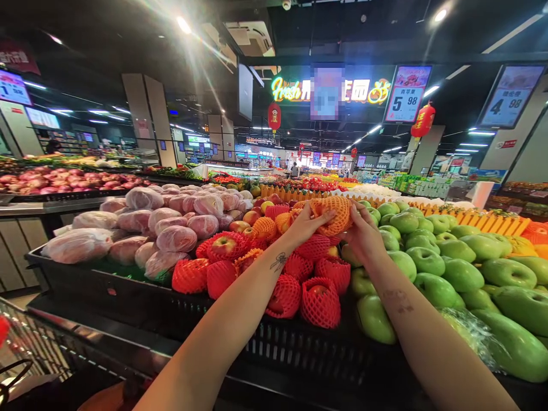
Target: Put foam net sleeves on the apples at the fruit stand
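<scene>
Both arms reach forward over the display, and between my hands is a round fruit in an orange foam net (331, 212). My left hand (311, 224) grips it from the left with the thumb across its front. On the opposite side, my right hand (363, 228) closes around its right edge, with some fingers hidden behind. The net covers the fruit, so its skin barely shows. Just below lie apples in red foam nets (320, 302), among them a red and yellow apple (224, 246). Bare green apples (426, 260) are heaped close to my right forearm.
Plastic-wrapped pinkish fruit (176, 238) fills the left of the black crate (299, 345). A shopping cart (32, 337) stands at lower left. Red onions (64, 180) lie farther back. A low orange fence (475, 218) runs behind the green apples. Price screens (406, 94) hang overhead.
</scene>
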Available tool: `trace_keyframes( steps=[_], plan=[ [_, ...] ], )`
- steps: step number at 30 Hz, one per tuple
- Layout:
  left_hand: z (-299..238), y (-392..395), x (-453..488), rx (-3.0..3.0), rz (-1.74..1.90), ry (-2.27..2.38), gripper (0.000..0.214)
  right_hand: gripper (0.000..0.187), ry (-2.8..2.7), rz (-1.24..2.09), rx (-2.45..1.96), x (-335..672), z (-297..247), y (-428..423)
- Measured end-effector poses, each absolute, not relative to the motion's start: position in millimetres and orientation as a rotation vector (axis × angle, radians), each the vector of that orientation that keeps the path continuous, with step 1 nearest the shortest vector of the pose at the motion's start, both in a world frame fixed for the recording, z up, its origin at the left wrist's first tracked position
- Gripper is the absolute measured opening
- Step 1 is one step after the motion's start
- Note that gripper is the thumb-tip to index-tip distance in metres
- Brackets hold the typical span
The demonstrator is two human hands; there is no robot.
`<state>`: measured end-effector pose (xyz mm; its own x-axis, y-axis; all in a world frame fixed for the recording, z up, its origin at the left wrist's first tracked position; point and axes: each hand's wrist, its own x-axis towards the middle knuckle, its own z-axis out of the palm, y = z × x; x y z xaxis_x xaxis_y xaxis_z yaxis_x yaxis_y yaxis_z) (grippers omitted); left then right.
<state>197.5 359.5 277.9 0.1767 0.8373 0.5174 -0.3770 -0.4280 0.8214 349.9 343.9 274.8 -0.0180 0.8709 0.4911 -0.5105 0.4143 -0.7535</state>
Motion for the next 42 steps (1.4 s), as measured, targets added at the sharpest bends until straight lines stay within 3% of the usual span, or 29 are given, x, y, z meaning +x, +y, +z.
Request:
trace_keyframes(
  steps=[6,18,23,35,42],
  plan=[
    [283,358,196,1.488,1.566,0.429,0.055,0.036,-1.105,1.25,-0.394,353,275,345],
    [273,357,202,1.705,1.24,0.533,0.057,0.037,-1.215,1.09,-0.42,365,285,351],
    [275,354,204,1.626,1.391,0.536,0.048,0.044,-1.107,1.047,-0.517,372,281,362],
    [279,356,205,1.397,1.625,0.401,0.034,0.036,-1.293,1.072,-0.528,367,278,358],
    [278,347,208,1.202,1.508,0.371,0.05,0.04,-1.234,1.092,-0.586,374,275,372]
  ],
)
